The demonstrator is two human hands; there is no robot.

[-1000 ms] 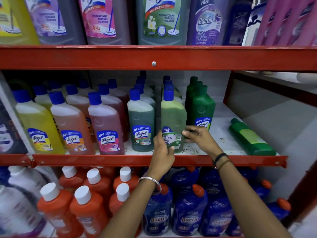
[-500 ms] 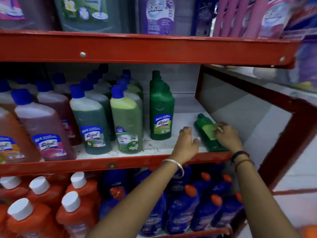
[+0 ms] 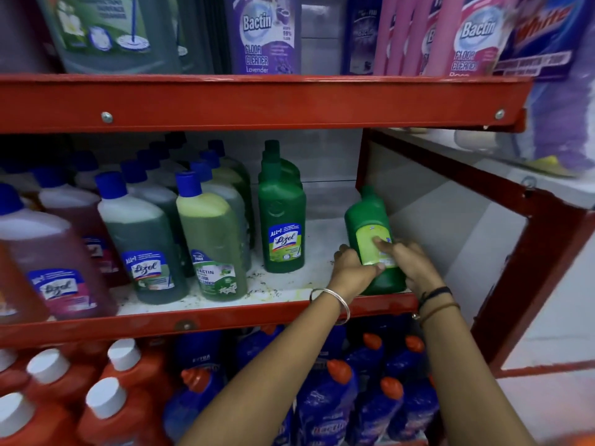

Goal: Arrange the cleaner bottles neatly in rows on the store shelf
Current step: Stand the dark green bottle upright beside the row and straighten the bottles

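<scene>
Both hands grasp one green Lizol bottle (image 3: 370, 220) at the shelf's (image 3: 289, 284) near right edge. The left hand (image 3: 351, 272) clenches its side; the right hand (image 3: 409, 262) covers its yellow-green label. It leans slightly left.

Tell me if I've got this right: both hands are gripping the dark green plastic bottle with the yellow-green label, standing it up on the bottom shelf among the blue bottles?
Not quite. The head view shows both the left hand and right hand gripping the dark green plastic bottle with the yellow-green label, but on the middle shelf, right of the upright green bottles. The blue bottles sit on the shelf below.
</scene>
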